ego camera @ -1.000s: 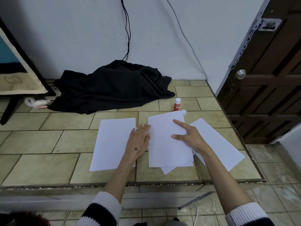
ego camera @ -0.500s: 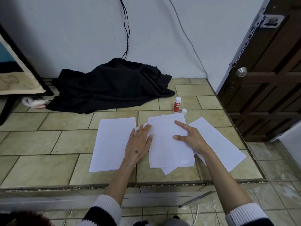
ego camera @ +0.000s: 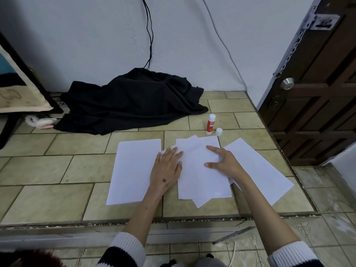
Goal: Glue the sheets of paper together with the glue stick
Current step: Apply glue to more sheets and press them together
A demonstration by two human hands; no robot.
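Several white paper sheets lie on the tiled floor. A middle sheet (ego camera: 200,176) rests on top of another skewed sheet whose corner (ego camera: 201,203) sticks out below it. My left hand (ego camera: 167,168) lies flat, fingers spread, on the middle sheet's left edge. My right hand (ego camera: 223,160) presses on its right part with spread fingers. A single sheet (ego camera: 133,170) lies to the left, and another sheet (ego camera: 258,170) lies angled to the right. The red-and-white glue stick (ego camera: 210,124) stands upright behind the sheets, its white cap (ego camera: 218,131) beside it.
A black cloth (ego camera: 131,102) is heaped against the wall, with cables (ego camera: 149,31) hanging above it. A dark wooden door (ego camera: 316,89) stands at the right. A step edge (ego camera: 154,220) runs across in front of the sheets. A dark furniture leg (ego camera: 11,124) stands at the left.
The top middle sheet has been lowered flat onto the one beneath. Both hands have flattened on it; the left hand slid slightly onto its edge.
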